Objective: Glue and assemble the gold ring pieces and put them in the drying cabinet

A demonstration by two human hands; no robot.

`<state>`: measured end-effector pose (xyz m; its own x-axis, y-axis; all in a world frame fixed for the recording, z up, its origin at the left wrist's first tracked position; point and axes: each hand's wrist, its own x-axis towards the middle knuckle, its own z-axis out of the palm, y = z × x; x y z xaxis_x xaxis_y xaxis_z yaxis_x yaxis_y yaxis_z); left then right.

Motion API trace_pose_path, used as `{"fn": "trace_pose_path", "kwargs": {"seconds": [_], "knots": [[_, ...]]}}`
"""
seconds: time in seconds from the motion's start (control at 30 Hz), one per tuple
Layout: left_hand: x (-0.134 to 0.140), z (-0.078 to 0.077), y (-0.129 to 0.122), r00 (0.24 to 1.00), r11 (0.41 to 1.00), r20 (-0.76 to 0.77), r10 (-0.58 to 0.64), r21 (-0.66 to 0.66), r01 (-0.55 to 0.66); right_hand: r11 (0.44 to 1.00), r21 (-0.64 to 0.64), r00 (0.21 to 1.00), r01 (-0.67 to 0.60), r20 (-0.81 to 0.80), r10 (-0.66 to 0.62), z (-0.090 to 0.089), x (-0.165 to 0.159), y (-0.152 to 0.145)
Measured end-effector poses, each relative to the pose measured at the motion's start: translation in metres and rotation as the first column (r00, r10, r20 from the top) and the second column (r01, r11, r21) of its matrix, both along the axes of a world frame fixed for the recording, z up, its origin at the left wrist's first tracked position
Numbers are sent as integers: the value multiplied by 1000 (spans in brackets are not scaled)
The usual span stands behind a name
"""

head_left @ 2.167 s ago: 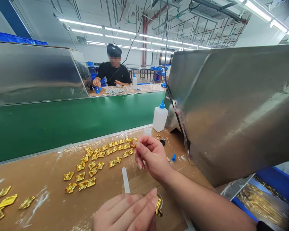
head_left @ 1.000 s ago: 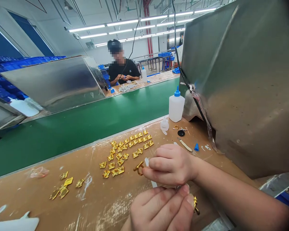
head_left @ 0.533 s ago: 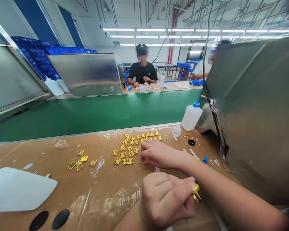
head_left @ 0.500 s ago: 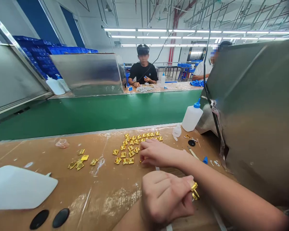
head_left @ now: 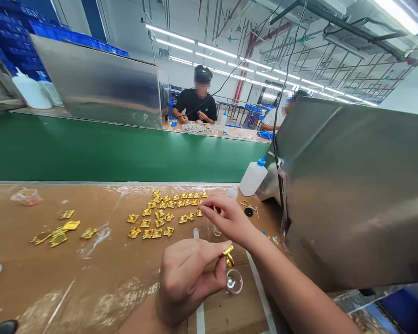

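My left hand [head_left: 191, 278] is closed in a pinch around a gold ring-like piece [head_left: 229, 256], which sticks out past its fingertips. Just below that piece, a small clear cup [head_left: 234, 281] stands on the brown tabletop. My right hand [head_left: 226, 218] reaches in from the right with its fingers bent together; what they hold, if anything, is hidden. Another small clear item [head_left: 217, 230] shows under the right palm. Left of these fingers, many small gold pieces [head_left: 156, 233] lie in loose rows. A separate cluster of gold pieces [head_left: 58, 239] lies farther left.
A white bottle with a blue nozzle [head_left: 253, 178] stands at the back right beside a metal panel [head_left: 348, 195]. A black disc [head_left: 248, 212] lies near it. A green belt [head_left: 125, 155] runs behind the table. Across it sits a person in black [head_left: 195, 105].
The view has tilted and swung right, so the table's contents appear farther left. My left hand still holds the gold piece. My right hand has shifted off the gold rows, uncovering more pieces.
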<state>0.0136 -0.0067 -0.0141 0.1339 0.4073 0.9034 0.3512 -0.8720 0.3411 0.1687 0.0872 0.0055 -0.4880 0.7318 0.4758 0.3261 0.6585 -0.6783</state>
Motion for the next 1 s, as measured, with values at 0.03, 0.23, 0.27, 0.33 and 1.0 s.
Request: {"fn": "trace_pose_path", "kwargs": {"seconds": [0.03,0.23,0.27,0.33,1.0], "knots": [[0,0,0,1000,1000,-8,5,-2,-5,1000,-5,996,23,-88,-24,-1,10,-10],[-3,-4,6,996,998,-61,69,7,-68,982,-10,894,-188,-416,167,-26,46,-40],[-3,-5,8,994,997,-76,79,6,-79,973,-10,880,-231,-428,205,-30,47,-40],[-4,-6,10,991,996,-99,87,0,-88,960,-11,873,-279,-420,249,-36,46,-39],[-12,-11,19,953,973,-195,230,52,-224,924,-312,815,-222,-579,0,-50,21,-52]]}}
